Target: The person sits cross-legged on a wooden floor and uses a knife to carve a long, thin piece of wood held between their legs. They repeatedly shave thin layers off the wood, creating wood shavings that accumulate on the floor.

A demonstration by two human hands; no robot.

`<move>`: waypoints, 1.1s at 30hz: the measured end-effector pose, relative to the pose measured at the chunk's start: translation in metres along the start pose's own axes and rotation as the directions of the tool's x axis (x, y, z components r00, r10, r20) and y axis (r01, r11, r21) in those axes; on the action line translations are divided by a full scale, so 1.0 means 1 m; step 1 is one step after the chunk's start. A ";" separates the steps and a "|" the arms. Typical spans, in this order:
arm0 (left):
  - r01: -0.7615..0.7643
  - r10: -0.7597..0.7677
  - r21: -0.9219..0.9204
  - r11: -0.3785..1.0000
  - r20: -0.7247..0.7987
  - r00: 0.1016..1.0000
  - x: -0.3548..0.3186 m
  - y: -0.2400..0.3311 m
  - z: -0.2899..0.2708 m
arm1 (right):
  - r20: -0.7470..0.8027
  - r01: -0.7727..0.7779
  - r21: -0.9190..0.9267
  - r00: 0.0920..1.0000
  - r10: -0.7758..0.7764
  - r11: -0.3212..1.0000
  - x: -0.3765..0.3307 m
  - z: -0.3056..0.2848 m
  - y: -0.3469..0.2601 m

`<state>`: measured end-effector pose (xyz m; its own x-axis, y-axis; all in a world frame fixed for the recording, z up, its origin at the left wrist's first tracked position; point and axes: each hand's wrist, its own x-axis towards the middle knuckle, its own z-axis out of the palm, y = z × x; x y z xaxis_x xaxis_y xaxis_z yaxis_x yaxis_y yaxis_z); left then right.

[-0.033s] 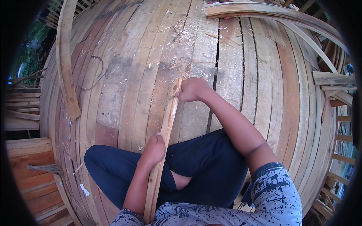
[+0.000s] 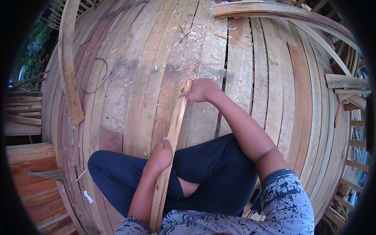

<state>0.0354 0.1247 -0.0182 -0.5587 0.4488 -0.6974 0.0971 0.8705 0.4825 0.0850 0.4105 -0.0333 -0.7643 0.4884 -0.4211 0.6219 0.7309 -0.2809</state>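
A long, narrow wooden strip slants from against my shirt, over my lap, to a little beyond my knees. Around its middle, my left hand is closed, with the thumb lying along the wood. My right hand grips the far end in a fist from the right side, its thumb over the top face next to a dark knot. The fist hides part of that end, and whether it also holds a small tool cannot be seen. Pale, splintery grain shows along the strip's right edge.
I sit on a plank floor with dark gaps between boards. Wood shavings lie scattered ahead. A long board leans at the left, and thick curved planks lie at the far right. A thin looped strip rests on the floor at left.
The strip's far end and my right hand have shifted very slightly away and to the right. My left hand has stayed nearly in place.
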 end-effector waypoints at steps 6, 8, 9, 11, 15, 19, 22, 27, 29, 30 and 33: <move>0.011 -0.011 0.011 1.000 -0.029 1.000 0.001 0.001 0.001 | 0.077 -0.016 -0.044 0.997 0.020 0.999 -0.001 -0.010 -0.005; -0.016 0.021 0.109 0.994 -0.042 0.999 -0.010 0.017 -0.003 | 0.086 -0.024 -0.027 0.996 0.027 0.999 -0.003 -0.004 -0.002; -0.030 0.037 0.160 0.987 -0.039 0.999 -0.014 0.022 -0.003 | 0.093 -0.122 0.055 0.989 0.117 0.991 0.001 -0.015 0.012; -0.022 0.025 0.150 0.988 -0.016 1.000 -0.010 0.021 -0.003 | 0.061 -0.094 0.020 0.994 0.093 0.995 0.000 -0.013 0.014; -0.011 0.014 0.116 0.993 -0.021 1.000 -0.014 0.025 -0.006 | 0.105 -0.041 -0.044 0.993 0.046 0.998 -0.006 -0.013 -0.004; -0.020 0.022 0.071 0.997 -0.036 0.999 -0.008 0.017 -0.001 | -0.018 -0.206 0.016 0.978 0.206 0.978 0.006 -0.008 0.039; 0.011 -0.011 -0.019 1.000 0.018 1.000 0.005 -0.002 0.000 | -0.077 -0.214 0.004 0.974 0.214 0.977 0.009 0.000 0.041; 0.056 -0.054 -0.066 0.996 0.040 0.998 0.003 -0.001 -0.001 | -0.107 -0.263 0.096 0.956 0.273 0.960 0.006 -0.004 0.044; 0.045 -0.043 -0.073 0.996 0.020 0.999 0.005 -0.005 0.000 | -0.123 -0.267 0.098 0.953 0.278 0.959 0.005 -0.003 0.044; 0.037 -0.035 -0.075 0.997 0.022 0.999 0.005 -0.006 0.000 | -0.131 -0.268 0.100 0.951 0.280 0.958 0.005 -0.001 0.043; 0.022 -0.017 -0.090 0.996 0.058 0.998 -0.001 0.001 -0.004 | -0.126 -0.272 0.087 0.951 0.282 0.958 0.000 0.001 0.039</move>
<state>0.0324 0.1245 -0.0151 -0.5118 0.4450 -0.7349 0.0106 0.8586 0.5125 0.1089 0.4381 -0.0456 -0.5733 0.7305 -0.3710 0.8189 0.5261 -0.2295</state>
